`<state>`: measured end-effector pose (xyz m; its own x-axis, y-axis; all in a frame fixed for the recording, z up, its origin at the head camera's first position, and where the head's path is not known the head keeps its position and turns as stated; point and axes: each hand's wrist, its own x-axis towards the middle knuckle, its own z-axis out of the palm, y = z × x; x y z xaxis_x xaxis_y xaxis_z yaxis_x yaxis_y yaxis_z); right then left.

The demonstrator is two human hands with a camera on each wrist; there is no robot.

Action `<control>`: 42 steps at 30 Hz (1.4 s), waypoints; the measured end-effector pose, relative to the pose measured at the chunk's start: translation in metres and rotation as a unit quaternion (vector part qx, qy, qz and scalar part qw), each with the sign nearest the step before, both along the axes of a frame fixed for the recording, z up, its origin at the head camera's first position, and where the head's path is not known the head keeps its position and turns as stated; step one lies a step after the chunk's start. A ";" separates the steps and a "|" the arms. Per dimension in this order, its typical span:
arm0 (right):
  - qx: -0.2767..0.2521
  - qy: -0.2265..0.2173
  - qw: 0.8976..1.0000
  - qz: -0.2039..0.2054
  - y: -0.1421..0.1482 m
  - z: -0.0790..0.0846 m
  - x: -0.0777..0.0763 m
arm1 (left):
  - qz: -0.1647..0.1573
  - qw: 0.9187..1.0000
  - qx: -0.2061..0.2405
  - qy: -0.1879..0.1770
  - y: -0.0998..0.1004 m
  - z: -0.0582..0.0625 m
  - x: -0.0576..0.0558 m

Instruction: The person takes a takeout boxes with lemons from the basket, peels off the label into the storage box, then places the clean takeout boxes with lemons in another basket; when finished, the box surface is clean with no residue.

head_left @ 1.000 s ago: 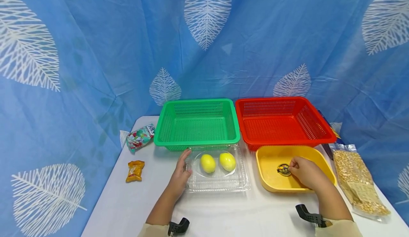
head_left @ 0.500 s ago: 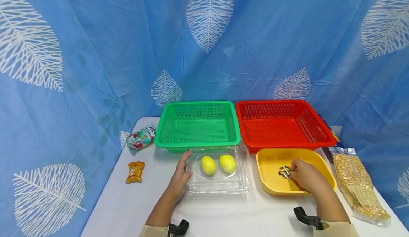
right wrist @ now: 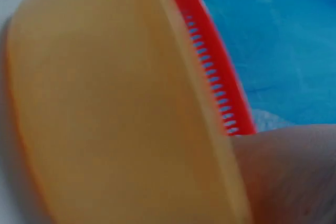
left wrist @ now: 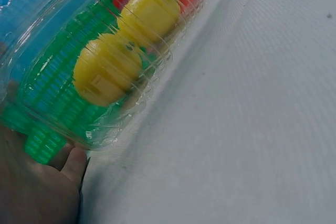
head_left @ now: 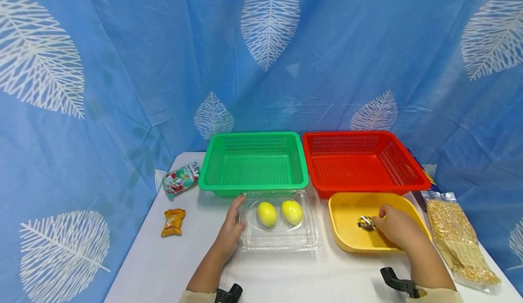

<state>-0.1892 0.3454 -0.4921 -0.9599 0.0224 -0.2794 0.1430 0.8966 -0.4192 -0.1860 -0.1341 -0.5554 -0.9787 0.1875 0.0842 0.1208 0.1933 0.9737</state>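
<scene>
My left hand (head_left: pixel 230 226) rests against the left side of a clear plastic clamshell box (head_left: pixel 282 239), its fingers fairly straight. Inside that box lie two yellow lemons (head_left: pixel 267 214), also seen through its ribbed wall in the left wrist view. My right hand (head_left: pixel 398 226) reaches into a yellow plastic basin (head_left: pixel 341 237), fingers curled. At its fingertips it pinches a small shiny silver strip (head_left: pixel 367 220), too small to name, over a round black-and-gold label (head_left: pixel 363 227) on the basin floor. The right wrist view shows mostly the basin's wall (right wrist: pixel 115 103), which hides the fingers.
A green basket (head_left: pixel 255 187) and a red basket (head_left: pixel 367 188) stand side by side at the back. To the left lie an orange snack packet (head_left: pixel 173 222) and a teal candy bag (head_left: pixel 180 178). A bag of corn kernels (head_left: pixel 459 239) lies right of the basin.
The right hand stays in the basin; a shiny strip now shows at its fingertips over the label. The left hand remains at the clamshell. The head view has tilted slightly upward.
</scene>
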 end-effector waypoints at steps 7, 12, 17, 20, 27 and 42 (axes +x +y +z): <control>-0.006 0.070 0.997 -0.015 0.025 0.039 0.001 | -0.004 1.000 -0.011 -0.001 0.002 0.001 -0.002; 0.003 0.127 0.991 -0.040 0.050 0.062 -0.014 | 0.002 1.000 -0.027 -0.005 -0.004 0.004 -0.002; 0.012 0.153 0.988 -0.024 0.077 0.062 -0.043 | 0.003 1.000 -0.028 0.003 -0.007 0.004 -0.003; 0.007 0.119 0.993 -0.019 0.090 0.054 -0.059 | 0.001 1.000 -0.018 0.011 -0.007 0.003 -0.004; 0.005 0.059 0.998 0.017 0.108 0.036 -0.074 | -0.010 1.000 0.000 0.002 0.000 0.000 -0.003; 0.008 0.040 0.999 0.010 0.102 0.029 -0.078 | 0.002 1.000 -0.012 -0.021 -0.002 -0.002 0.002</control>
